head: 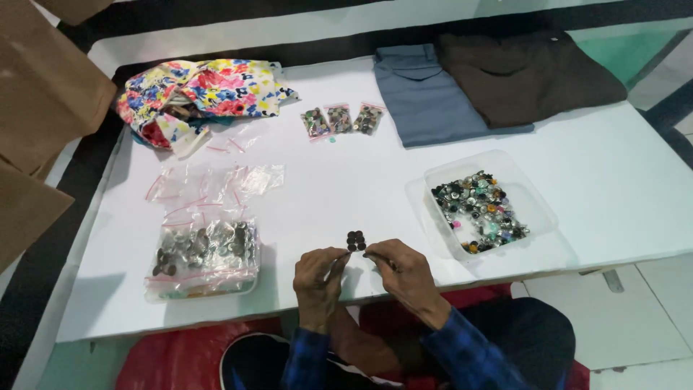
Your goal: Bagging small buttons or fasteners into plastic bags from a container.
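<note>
Head view: both hands (pixel 364 263) pinch a clear bag; dark buttons (pixel 356 240) lie just beyond.

Well ahead of the grip and leftward, a crumpled floral cloth (pixel 201 92). Straight ahead, three small bags of buttons (pixel 342 120) in a row. Farther ahead to the right, folded grey-blue trousers (pixel 432 101) touching folded brown trousers (pixel 527 72). Between floral cloth and grip, to the left, empty clear zip bags (pixel 209 184).
</note>
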